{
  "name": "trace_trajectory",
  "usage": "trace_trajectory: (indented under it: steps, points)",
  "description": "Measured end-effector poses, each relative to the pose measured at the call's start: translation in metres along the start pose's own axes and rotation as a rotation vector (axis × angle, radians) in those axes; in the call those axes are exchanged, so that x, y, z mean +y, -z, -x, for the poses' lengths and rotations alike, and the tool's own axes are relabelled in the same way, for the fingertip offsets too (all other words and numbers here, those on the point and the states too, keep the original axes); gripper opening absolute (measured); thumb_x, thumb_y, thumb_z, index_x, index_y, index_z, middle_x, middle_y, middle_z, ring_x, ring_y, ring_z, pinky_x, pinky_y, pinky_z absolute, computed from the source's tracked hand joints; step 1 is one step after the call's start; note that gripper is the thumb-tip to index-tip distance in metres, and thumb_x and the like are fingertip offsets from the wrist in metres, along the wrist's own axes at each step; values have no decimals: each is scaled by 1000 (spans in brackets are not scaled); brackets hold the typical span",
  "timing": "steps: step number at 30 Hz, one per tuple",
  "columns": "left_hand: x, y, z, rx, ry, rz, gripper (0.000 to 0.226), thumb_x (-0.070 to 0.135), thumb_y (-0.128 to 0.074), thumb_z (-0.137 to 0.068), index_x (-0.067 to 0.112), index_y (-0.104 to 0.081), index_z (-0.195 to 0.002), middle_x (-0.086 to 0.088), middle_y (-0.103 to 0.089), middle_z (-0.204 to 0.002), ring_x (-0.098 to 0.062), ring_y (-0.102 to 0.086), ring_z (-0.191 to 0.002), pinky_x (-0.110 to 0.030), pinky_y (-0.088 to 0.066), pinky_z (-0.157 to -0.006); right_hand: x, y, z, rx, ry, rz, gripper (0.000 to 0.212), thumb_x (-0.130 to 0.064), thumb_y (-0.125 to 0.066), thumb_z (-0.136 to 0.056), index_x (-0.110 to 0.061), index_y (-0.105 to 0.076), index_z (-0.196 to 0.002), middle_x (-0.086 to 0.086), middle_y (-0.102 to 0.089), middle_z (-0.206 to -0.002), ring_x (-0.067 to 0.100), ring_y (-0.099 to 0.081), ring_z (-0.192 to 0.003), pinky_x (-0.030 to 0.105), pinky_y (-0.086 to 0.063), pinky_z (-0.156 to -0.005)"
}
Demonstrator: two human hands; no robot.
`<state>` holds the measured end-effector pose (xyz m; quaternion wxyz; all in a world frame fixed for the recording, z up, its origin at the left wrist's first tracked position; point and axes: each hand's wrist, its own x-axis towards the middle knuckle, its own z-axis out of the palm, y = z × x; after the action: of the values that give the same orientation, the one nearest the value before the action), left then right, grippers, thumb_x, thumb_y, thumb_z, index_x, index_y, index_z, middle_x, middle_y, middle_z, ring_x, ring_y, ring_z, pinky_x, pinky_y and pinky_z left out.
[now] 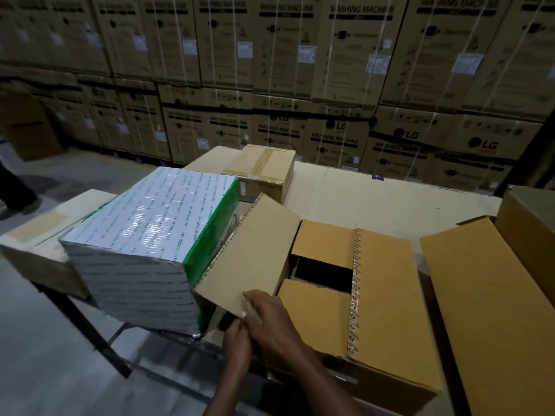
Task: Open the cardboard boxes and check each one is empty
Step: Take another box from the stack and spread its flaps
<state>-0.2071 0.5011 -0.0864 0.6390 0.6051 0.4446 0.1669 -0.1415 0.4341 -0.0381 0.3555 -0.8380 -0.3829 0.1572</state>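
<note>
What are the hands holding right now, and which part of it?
Both the left hand and the right hand grip the near corner of the open box's raised left flap.

A wall of stacked cartons (345, 55) printed "WASHING MACHINE" and "LG" fills the back — white straps run down their faces. A shiny wrapped white-and-green pack (150, 244) sits tilted at the left of the bench (390, 202). Grey floor (45, 370) lies below — a dark leg (15, 187) shows at far left.
</note>
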Motion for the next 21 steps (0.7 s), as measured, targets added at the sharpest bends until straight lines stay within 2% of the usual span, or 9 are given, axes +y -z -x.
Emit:
trace_trajectory:
  steps: [3, 6, 8, 10, 13, 15, 17, 19, 21]
  points:
    - [8, 14, 5, -2, -84, -270, 40, 41, -43, -108, 18, -72, -93, -5, -73, -89, -22, -70, -83, -29, -50, -66, 4, 10, 9, 26, 3, -35, 49, -44, -51, -101, -33, -48, -149, -15, -47, -151, 9, -37, -137, 30, -34, -114]
    - [17, 28, 12, 19, -133, -588, 63, 53, -41, -105, 12, -76, -72, 0, -72, -67, -14, -66, -63, -25, -45, -59, 17, 30, 16, 119, -57, -17, 45, -43, -54, -100, -38, -52, -145, -16, -49, -149, 9, -38, -135, 31, -35, -111]
    - [22, 27, 15, -10, -192, -561, 64, 50, -47, -104, 11, -72, -59, -3, -69, -57, -19, -66, -56, -29, -50, -61, 31, 48, 22, 193, -99, 70, 42, -44, -55, -99, -38, -55, -141, -14, -51, -147, 13, -38, -136, 36, -35, -111]
    - [29, 14, 27, -139, -300, -439, 58, 42, -53, -104, 14, -69, -57, -2, -68, -54, -17, -65, -50, -29, -50, -57, 45, 66, 30, 263, -176, 179, 39, -46, -55, -98, -39, -58, -136, -12, -48, -149, 17, -35, -140, 41, -32, -111]
    - [37, -14, 41, -319, -444, -418, 38, 36, -55, -104, 21, -71, -73, 7, -73, -72, -6, -68, -65, -34, -58, -68, 63, 93, 47, 254, -337, 366, 39, -47, -55, -98, -37, -60, -135, -3, -33, -159, 28, -19, -148, 49, -22, -116]
    - [36, -35, 43, -432, -485, -457, 23, 32, -56, -104, 27, -73, -89, 12, -75, -86, -1, -69, -81, -36, -60, -80, 71, 104, 57, 170, -429, 425, 42, -47, -56, -98, -35, -59, -138, 4, -20, -165, 38, -8, -151, 54, -17, -118]
    - [33, -55, 47, -501, -517, -490, 18, 25, -56, -104, 29, -73, -102, 13, -74, -97, -3, -69, -90, -37, -59, -85, 79, 110, 63, 79, -503, 443, 45, -47, -57, -97, -33, -57, -140, 7, -11, -168, 47, 1, -152, 58, -14, -119]
    - [28, -74, 50, -507, -582, -567, 22, 20, -54, -104, 24, -74, -112, 7, -73, -108, -8, -67, -97, -37, -57, -89, 86, 111, 68, 35, -543, 448, 45, -44, -57, -97, -31, -56, -140, 8, -7, -169, 51, 2, -151, 59, -14, -119]
    - [25, -88, 51, -496, -638, -642, 25, 20, -51, -104, 25, -73, -115, 6, -71, -113, -13, -64, -104, -39, -53, -94, 89, 112, 72, 46, -543, 444, 44, -40, -57, -97, -30, -56, -139, 8, -11, -168, 51, -9, -150, 58, -19, -118]
